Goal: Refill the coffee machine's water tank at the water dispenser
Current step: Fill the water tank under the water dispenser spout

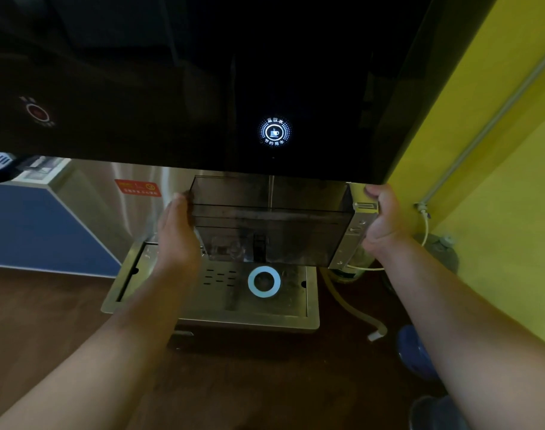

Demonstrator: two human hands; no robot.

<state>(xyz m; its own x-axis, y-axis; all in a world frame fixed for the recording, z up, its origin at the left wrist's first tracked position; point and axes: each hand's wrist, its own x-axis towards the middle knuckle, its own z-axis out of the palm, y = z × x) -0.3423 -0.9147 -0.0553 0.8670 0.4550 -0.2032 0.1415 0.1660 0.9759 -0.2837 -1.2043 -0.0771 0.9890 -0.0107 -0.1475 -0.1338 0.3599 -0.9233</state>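
**Water tank held under the dispenser spout**

Water tank, a smoky transparent box with a silver panel on its right end, is held in the air below the black front of the water dispenser and above the steel drip tray. It does not touch the tray. A thin stream of water runs straight down from the dispenser's lower edge into the open top of the tank, near its middle.

The left hand presses flat against the tank's left end, fingers together and wrapped onto the far side, where their tips are blurred. The right hand is clamped on the silver right end, thumb over the top corner and palm against the side. Both forearms reach in from the near edge.

On the dispenser front a round lit button with a cup symbol glows white-blue, directly above the stream; a dim red button sits far to the left. A pale ring marks the tray beneath the tank. A red warning label is stuck to the steel back panel left of the tank. A yellow wall stands to the right, and a blue cabinet to the left.
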